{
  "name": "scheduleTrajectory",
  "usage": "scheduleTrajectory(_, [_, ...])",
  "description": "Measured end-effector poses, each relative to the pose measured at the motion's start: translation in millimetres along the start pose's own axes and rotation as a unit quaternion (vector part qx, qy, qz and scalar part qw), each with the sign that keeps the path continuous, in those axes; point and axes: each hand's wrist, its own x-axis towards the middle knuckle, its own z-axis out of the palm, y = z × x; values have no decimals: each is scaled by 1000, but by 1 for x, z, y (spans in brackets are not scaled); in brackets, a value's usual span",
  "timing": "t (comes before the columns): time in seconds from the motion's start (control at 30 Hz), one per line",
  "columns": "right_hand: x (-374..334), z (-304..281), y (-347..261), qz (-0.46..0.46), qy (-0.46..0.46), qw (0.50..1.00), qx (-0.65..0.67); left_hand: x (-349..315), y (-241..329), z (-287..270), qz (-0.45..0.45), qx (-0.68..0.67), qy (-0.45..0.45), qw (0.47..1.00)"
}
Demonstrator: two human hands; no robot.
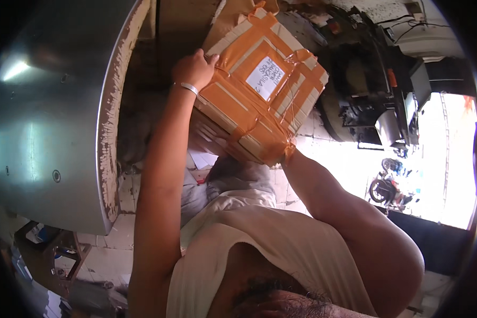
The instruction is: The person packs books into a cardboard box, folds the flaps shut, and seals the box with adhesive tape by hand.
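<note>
you've got one cardboard box (262, 85), sealed, wrapped in crossing bands of orange tape with thin string tied over them. white paper label on the upper face. it's raised off any surface and tilted, one corner down toward your chest, label face angled up and to the right.

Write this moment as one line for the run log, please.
left hand: grips top edge of taped cardboard box | right hand: hidden under box | box: lifted, tilted
</note>
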Motion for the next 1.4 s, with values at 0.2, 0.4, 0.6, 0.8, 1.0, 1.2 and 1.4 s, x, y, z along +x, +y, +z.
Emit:
scheduleTrajectory(0.2, [-7,-6,13,5,-25,998,-57,16,-1,4,30,47,33,998])
scheduleTrajectory(0.4, [-4,-7,21,2,-50,995,-86,18,8,2,8,76,3,997])
scheduleTrajectory(0.6, [0,1,20,-16,-57,994,-93,20,8,-1,-17,95,55,994])
scheduleTrajectory(0.8, [-25,2,-15,54,-3,987,154,-52,79,44,335,95,188,918])
scheduleTrajectory(1.0, [-53,-17,-48,236,23,800,552,-72,117,101,280,323,0,904])
scheduleTrajectory(1.2, [-67,-25,-69,258,10,798,544,-69,124,109,277,331,-34,901])
scheduleTrajectory(1.4, [-78,-61,-91,264,-65,792,546,-66,116,97,267,348,-32,898])
